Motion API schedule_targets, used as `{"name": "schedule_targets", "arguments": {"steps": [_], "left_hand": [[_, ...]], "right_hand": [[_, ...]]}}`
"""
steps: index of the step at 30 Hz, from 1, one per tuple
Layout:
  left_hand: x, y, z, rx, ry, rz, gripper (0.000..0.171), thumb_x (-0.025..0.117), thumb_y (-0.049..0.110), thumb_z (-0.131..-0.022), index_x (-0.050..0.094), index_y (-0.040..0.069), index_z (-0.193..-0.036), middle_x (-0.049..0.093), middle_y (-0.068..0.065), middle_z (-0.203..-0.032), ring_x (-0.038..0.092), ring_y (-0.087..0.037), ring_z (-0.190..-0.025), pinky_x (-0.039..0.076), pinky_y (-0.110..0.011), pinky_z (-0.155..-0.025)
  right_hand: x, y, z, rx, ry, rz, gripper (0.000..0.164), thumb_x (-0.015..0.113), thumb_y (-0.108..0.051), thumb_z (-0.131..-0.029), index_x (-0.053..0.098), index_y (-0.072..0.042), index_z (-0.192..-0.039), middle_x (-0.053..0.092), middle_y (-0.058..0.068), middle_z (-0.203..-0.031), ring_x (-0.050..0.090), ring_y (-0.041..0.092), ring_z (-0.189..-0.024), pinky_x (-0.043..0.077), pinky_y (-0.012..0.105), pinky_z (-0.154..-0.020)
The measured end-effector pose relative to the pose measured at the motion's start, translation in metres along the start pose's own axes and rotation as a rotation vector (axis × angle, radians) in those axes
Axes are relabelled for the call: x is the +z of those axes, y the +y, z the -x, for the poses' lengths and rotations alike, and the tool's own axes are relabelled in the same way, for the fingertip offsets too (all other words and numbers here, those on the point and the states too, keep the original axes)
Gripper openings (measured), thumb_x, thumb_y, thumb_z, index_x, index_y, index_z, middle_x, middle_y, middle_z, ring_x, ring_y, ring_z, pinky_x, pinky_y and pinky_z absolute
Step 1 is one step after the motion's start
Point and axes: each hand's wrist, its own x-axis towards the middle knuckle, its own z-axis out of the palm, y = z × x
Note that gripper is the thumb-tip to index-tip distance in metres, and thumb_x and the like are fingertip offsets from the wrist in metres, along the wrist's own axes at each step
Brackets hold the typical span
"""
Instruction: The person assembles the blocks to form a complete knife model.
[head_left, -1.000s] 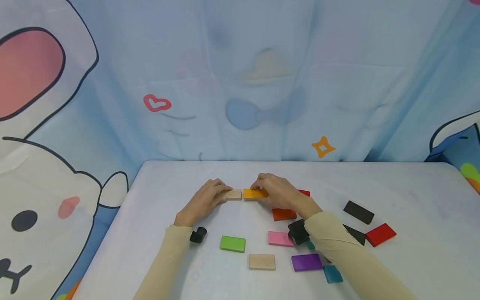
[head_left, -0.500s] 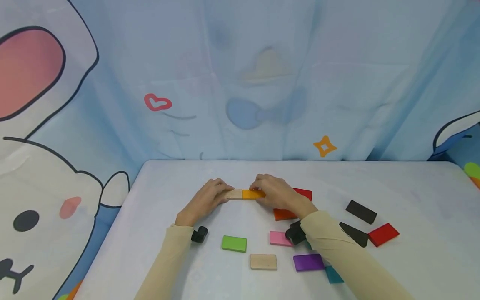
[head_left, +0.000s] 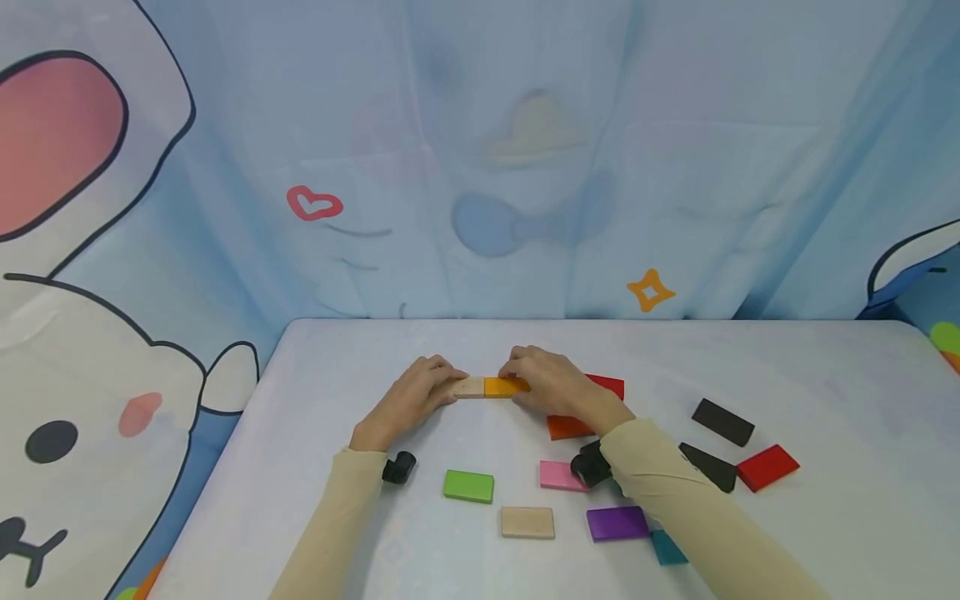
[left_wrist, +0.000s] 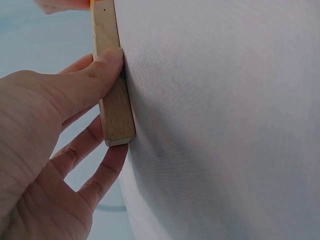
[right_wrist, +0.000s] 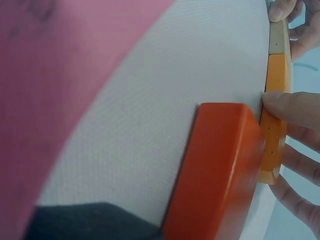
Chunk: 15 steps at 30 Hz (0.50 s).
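Observation:
Near the back of the table, my left hand (head_left: 412, 398) pinches a plain wooden block (head_left: 470, 387) between thumb and fingers. The left wrist view shows the thumb on the near face of that wooden block (left_wrist: 117, 110), the fingers behind. My right hand (head_left: 558, 387) pinches a yellow-orange block (head_left: 504, 387), which meets the wooden one end to end in a straight row. In the right wrist view the thumb lies across the yellow-orange block (right_wrist: 272, 137). An orange-red block (head_left: 568, 427) lies just below the right hand, and a red block (head_left: 609, 386) is partly hidden behind it.
Nearer the front lie a green block (head_left: 468, 487), another plain wooden block (head_left: 527, 523), a pink block (head_left: 558, 475), a purple block (head_left: 617, 524) and a teal block (head_left: 667, 547). At right are black blocks (head_left: 722, 422) and a red one (head_left: 768, 468). The right sleeve covers part of this group.
My right hand has slid the yellow-orange block left, closing the small gap to the plain wooden block. Over the last half second both hands have stayed still.

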Motion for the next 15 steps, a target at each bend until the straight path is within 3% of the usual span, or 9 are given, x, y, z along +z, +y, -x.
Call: {"name": "schedule_targets", "arguments": {"steps": [8,15], "left_hand": [[0.0,-0.001,0.0,0.008,0.01,-0.001,0.033,0.073,0.012,-0.099,0.071,0.007,-0.132,0.065,-0.008,-0.125,0.057,-0.027,-0.112,0.049,-0.045,-0.102],[0.0,-0.002,0.001,0.028,0.015,0.003,0.034,0.073,0.012,-0.099,0.071,0.006,-0.132,0.065,-0.008,-0.125,0.057,-0.027,-0.112,0.049,-0.044,-0.101]], "right_hand": [[-0.004,0.004,0.003,-0.007,0.028,-0.044,0.038,0.083,-0.015,-0.091,0.074,-0.006,-0.127,0.065,0.009,-0.12,0.061,0.026,-0.107,0.056,0.046,-0.098],[-0.023,0.018,0.027,0.003,0.086,-0.045,0.041,0.084,-0.015,-0.09,0.073,-0.004,-0.128,0.064,0.013,-0.123,0.061,0.03,-0.112,0.056,0.049,-0.097]]}}
